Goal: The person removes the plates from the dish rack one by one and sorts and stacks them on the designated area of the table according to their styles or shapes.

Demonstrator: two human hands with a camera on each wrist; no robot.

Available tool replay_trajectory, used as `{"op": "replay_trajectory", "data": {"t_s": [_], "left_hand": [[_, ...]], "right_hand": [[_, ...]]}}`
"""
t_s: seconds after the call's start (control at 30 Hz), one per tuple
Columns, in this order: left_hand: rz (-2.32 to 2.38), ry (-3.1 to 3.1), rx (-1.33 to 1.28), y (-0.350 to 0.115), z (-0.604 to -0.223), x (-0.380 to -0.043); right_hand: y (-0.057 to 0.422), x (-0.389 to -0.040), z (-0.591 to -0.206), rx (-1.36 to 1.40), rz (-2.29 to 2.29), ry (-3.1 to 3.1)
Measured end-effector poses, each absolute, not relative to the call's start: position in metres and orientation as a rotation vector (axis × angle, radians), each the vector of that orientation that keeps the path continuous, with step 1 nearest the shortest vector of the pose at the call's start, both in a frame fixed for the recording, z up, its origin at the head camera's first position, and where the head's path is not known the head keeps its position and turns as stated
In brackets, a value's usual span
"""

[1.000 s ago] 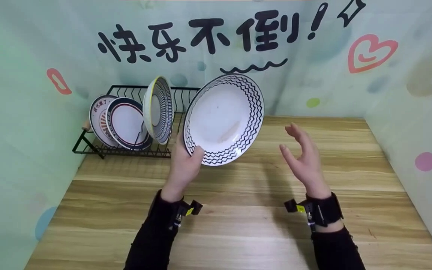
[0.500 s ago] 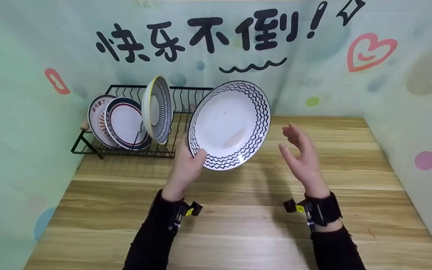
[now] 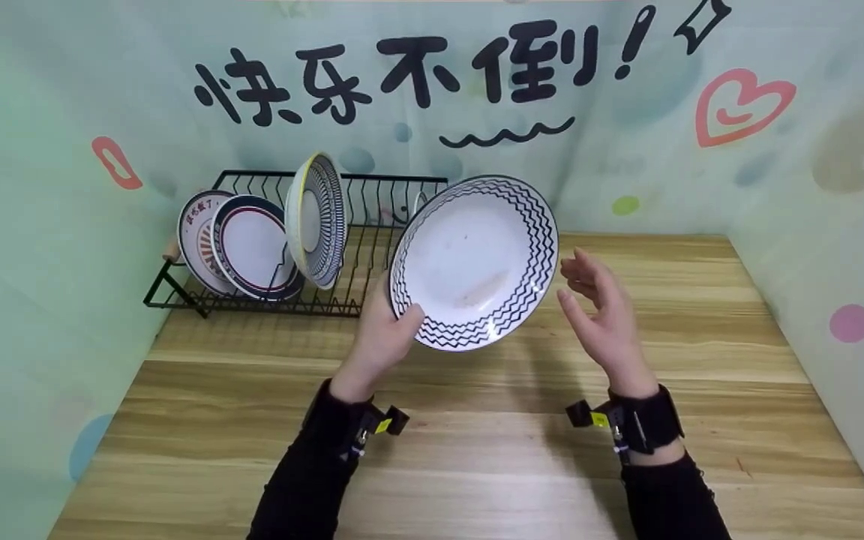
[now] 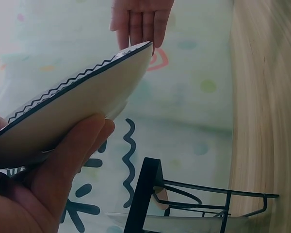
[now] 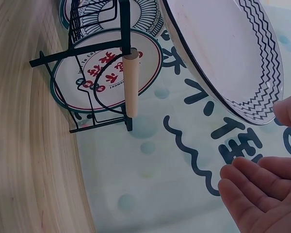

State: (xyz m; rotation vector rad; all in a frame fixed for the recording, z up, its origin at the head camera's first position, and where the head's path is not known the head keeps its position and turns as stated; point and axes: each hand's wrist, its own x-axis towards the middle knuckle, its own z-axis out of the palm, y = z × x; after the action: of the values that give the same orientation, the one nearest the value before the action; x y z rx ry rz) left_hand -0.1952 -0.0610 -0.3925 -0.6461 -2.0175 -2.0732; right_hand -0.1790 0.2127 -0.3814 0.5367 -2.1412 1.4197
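My left hand (image 3: 383, 336) grips the lower left rim of a white plate (image 3: 462, 259) with a black zigzag border, thumb on the face and fingers behind. The plate is held tilted above the table, and a pale reddish smear (image 3: 483, 291) marks its face. Just off the plate's right edge is my right hand (image 3: 606, 322), holding nothing, its fingers loosely bent. From the left wrist view, the fingers (image 4: 82, 141) support the plate's underside (image 4: 87, 107). In the right wrist view, the thumb (image 5: 290, 110) is close to the plate's rim; contact there cannot be told.
A black wire dish rack (image 3: 372, 225) stands at the back left. In it are two plates, the nearer a dark-rimmed plate (image 3: 252, 244), and a yellow-edged bowl (image 3: 316, 221). A plate with red characters (image 5: 106, 70) stands at its right end. Wooden tabletop (image 3: 477, 450); printed cloth walls (image 3: 814, 225).
The left hand has brought the zigzag plate right and downward, away from the rack and closer to the right hand. The right hand's fingers have drawn slightly toward the plate.
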Motion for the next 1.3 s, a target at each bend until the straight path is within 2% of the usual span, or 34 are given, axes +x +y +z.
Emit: {"op": "replay_trajectory", "data": {"t_s": [0.47,0.77,1.3], "left_hand": [[-2.125,-2.077,-0.696,-0.054,-0.398,-0.192],[-2.07,-2.15,-0.742,-0.052,-0.403,-0.189],[-2.108,-2.18,-0.767,-0.053,-0.407,-0.192]], "right_hand": [[0.21,-0.178,-0.383,0.525,1.424,-2.148],[0.223,-0.195,-0.412,0.443,1.575,-2.161],[0.233,-0.192,-0.408,0.435,1.494,-2.274]]}}
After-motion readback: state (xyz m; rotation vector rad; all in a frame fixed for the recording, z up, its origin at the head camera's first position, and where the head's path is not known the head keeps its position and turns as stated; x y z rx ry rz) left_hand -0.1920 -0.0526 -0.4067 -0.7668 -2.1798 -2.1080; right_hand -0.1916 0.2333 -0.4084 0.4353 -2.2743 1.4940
